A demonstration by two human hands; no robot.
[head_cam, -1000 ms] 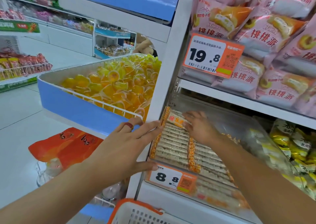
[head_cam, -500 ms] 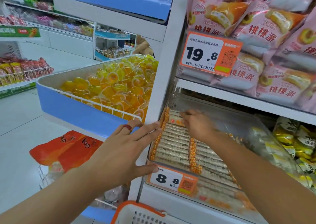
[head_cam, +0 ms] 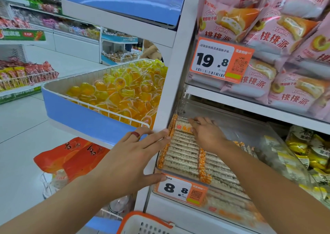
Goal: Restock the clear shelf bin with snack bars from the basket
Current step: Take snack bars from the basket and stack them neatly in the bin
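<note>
The clear shelf bin sits on the lower shelf and holds several rows of pale snack bars with orange-checked wrapper ends. My right hand lies inside the bin at the back, fingers spread flat on the rearmost bars. My left hand rests open against the bin's left front corner and the white shelf post, thumb by the 8.8 price tag. The white basket with an orange rim shows at the bottom edge; its contents are hidden.
A blue tray of yellow jelly cups juts out on the left. Pink cake packs fill the shelf above the bin, yellow packs lie in the bin to the right. Orange bags lie low on the left.
My right hand has shifted slightly along the rear bars and spread flat. My left hand has stayed on the bin's corner.
</note>
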